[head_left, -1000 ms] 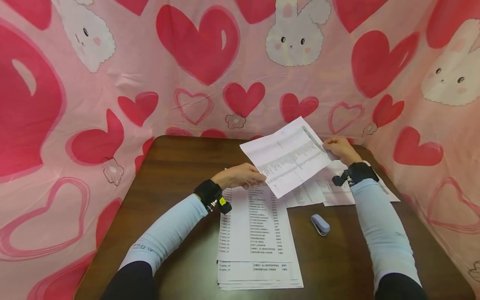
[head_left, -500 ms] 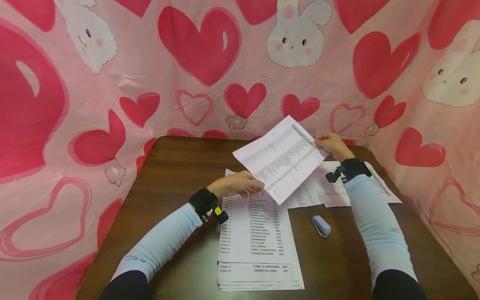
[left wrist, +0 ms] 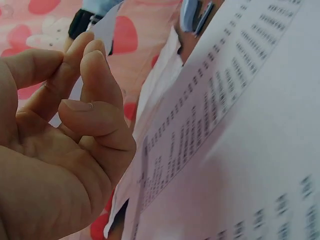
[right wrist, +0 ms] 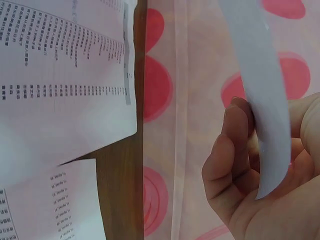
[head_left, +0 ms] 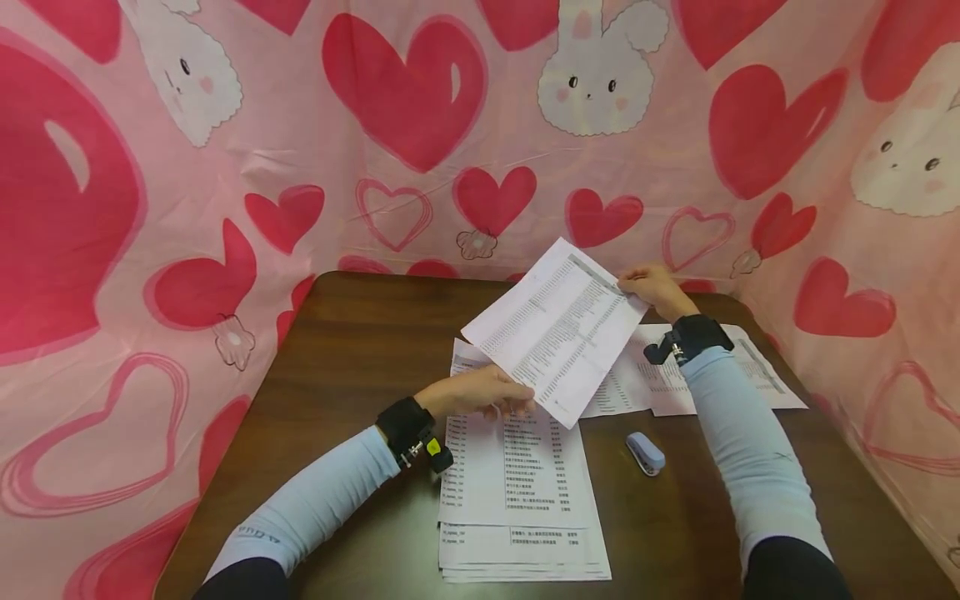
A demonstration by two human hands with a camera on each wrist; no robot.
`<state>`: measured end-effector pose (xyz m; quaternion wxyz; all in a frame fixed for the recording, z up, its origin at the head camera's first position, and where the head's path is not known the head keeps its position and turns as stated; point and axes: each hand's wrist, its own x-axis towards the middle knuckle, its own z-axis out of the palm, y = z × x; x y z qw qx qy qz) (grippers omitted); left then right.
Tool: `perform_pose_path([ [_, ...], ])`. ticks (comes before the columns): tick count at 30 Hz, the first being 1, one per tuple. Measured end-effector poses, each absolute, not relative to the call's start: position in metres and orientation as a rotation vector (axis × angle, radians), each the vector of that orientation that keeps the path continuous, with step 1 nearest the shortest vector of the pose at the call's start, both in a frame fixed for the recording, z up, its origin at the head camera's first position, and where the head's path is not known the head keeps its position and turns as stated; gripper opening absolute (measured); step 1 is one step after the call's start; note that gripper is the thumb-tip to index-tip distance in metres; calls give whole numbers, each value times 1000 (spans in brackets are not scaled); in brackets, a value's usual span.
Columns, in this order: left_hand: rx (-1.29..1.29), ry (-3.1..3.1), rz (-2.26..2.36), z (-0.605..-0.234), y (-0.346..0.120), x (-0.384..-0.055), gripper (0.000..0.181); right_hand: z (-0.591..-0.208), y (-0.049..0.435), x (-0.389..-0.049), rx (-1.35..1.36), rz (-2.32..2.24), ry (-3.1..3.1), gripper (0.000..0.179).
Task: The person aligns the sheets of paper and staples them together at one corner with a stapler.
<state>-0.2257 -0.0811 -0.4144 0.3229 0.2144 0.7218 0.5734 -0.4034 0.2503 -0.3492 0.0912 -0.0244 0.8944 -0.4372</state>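
A: Since a second ago the printed sheet (head_left: 558, 337) has turned and slid toward the person's left, and the left hand (head_left: 476, 390) has come nearer the person.

B: And the right hand (head_left: 656, 287)?

A: It has drifted left too. Its thumb and fingers pinch the sheet at the grey-header edge, near the right corner; the right wrist view shows paper running between them.

B: Does the left hand grip it as well?

A: Yes, it pinches the lower left edge, near the corner closest to the person, with the other fingers loosely bent.

B: Where exactly is the sheet?

A: Held up at a tilt, over the far part of the paper stack (head_left: 517, 492), whose lower pages stick out toward the person on the brown table (head_left: 360, 350).

B: What lies to the right?

A: Loose sheets (head_left: 757, 371), partly hidden by the right wrist, and nearer the person a lavender stapler (head_left: 645, 454). A pink backdrop (head_left: 517, 117) with red hearts and white rabbits hangs behind.
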Motion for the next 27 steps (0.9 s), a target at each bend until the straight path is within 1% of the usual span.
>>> perform_pose_path([
  [9, 635, 1956, 1500, -417, -69, -204, 33, -348, 240, -401, -96, -1247, 2658, 41],
  [18, 642, 1922, 1462, -420, -54, -186, 26, -351, 226, -398, -206, -1220, 2661, 37],
  [27, 621, 1688, 1582, -422, -42, -171, 34, -354, 216, -393, -265, -1304, 2593, 36],
])
